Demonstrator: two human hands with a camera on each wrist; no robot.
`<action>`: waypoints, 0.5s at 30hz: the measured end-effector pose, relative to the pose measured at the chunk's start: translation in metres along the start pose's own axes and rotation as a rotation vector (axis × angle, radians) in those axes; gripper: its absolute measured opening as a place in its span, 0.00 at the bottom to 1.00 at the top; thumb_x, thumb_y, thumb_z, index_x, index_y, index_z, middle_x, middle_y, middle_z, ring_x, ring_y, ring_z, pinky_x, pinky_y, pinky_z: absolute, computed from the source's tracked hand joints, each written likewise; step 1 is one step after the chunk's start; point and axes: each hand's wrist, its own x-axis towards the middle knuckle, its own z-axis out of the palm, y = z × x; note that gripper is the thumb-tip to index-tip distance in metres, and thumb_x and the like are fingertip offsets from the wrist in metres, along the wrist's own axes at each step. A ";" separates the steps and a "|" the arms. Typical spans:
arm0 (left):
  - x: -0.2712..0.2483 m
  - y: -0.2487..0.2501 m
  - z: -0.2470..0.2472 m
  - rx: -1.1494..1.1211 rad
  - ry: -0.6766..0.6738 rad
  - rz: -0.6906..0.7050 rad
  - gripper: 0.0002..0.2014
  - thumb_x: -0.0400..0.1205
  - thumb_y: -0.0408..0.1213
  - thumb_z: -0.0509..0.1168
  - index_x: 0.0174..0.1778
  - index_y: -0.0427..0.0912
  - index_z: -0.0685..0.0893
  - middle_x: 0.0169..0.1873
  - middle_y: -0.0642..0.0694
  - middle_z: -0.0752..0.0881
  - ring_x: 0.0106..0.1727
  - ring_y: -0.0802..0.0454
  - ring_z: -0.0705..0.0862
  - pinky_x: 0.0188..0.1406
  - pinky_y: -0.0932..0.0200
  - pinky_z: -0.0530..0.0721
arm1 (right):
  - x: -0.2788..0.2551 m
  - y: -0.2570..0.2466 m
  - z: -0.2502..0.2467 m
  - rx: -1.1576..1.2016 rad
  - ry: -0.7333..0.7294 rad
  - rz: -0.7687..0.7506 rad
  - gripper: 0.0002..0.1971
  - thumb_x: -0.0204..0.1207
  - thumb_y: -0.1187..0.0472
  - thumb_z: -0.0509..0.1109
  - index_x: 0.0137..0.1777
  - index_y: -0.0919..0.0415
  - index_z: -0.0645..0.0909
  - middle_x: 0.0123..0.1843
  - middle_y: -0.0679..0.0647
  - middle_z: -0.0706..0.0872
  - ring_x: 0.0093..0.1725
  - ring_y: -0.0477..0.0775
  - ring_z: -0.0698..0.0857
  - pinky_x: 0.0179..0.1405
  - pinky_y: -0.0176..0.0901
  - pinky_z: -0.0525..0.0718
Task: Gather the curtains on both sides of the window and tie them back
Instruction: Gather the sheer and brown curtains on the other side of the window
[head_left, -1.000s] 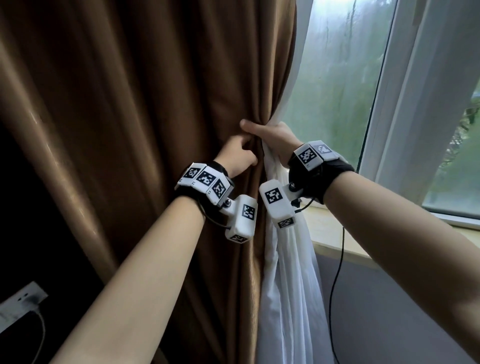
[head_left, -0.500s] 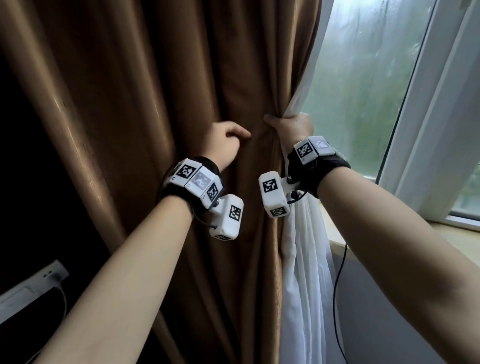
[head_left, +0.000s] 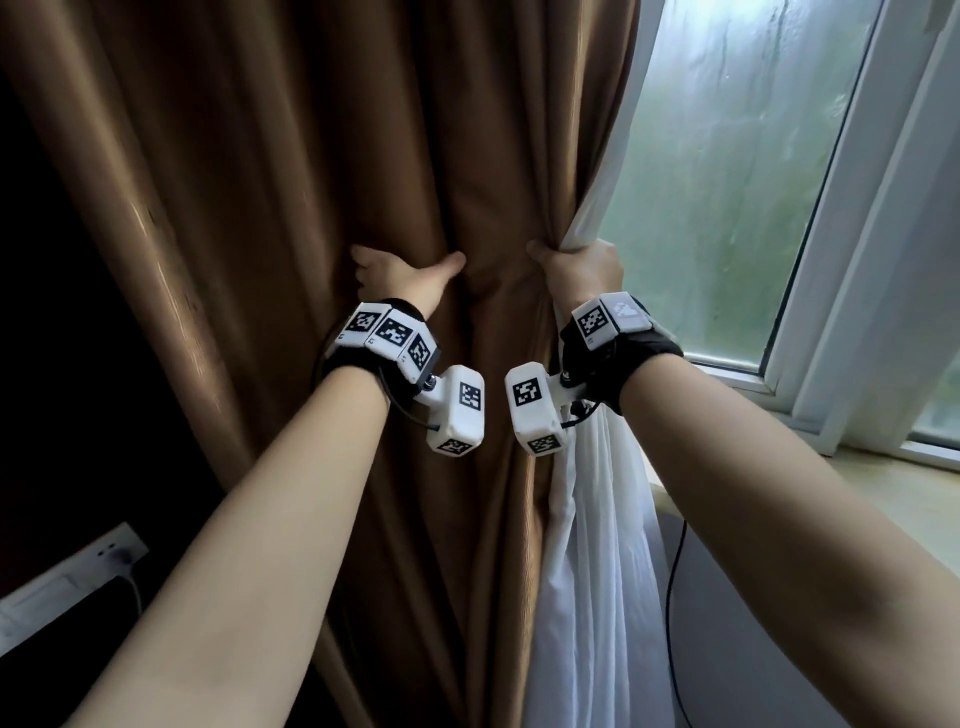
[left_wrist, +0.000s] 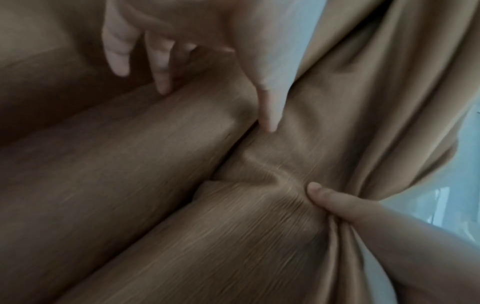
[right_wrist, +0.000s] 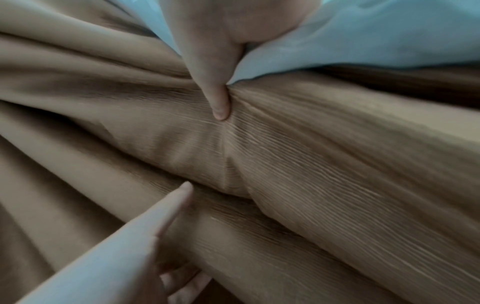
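Note:
A brown curtain (head_left: 291, 218) hangs in folds across the left and centre of the head view, with a white sheer curtain (head_left: 597, 545) along its right edge. My left hand (head_left: 402, 275) lies spread on the brown fabric, thumb pointing right, and its straight fingers (left_wrist: 116, 51) touch a fold. My right hand (head_left: 576, 270) grips the brown curtain's right edge together with the sheer. Its thumb (right_wrist: 218, 98) presses into the bunched brown cloth (right_wrist: 311, 154), and the sheer (right_wrist: 337, 41) sits under the palm. The two hands are about a hand's width apart. No tie-back is in view.
The window pane (head_left: 727, 156) and its white frame (head_left: 841, 260) stand to the right, above a pale sill (head_left: 883, 499). A black cable (head_left: 675, 597) hangs below the sill beside the sheer. A white socket strip (head_left: 67, 577) sits on the dark wall at lower left.
My left hand has let go beside the right hand, moved left and spread flat on the brown curtain. My right hand keeps its grip on the curtain edge.

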 end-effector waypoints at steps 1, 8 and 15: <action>0.002 0.001 0.002 0.019 0.013 -0.002 0.48 0.69 0.55 0.74 0.75 0.32 0.58 0.73 0.35 0.71 0.73 0.37 0.72 0.71 0.49 0.70 | 0.000 0.000 0.000 0.005 0.003 0.006 0.23 0.65 0.47 0.77 0.57 0.59 0.84 0.54 0.58 0.89 0.54 0.62 0.86 0.47 0.45 0.81; 0.007 -0.009 -0.016 0.184 0.130 0.152 0.17 0.76 0.46 0.66 0.53 0.37 0.85 0.57 0.36 0.83 0.64 0.35 0.77 0.64 0.47 0.74 | 0.005 0.005 -0.001 0.001 0.021 -0.004 0.23 0.63 0.46 0.77 0.55 0.58 0.85 0.51 0.58 0.89 0.52 0.62 0.86 0.51 0.50 0.84; -0.024 -0.013 -0.003 0.267 0.109 0.583 0.12 0.74 0.45 0.68 0.44 0.38 0.86 0.63 0.46 0.78 0.69 0.41 0.68 0.66 0.47 0.64 | 0.009 0.007 0.001 -0.015 0.028 -0.027 0.23 0.64 0.45 0.75 0.55 0.57 0.84 0.50 0.57 0.89 0.51 0.63 0.86 0.51 0.50 0.84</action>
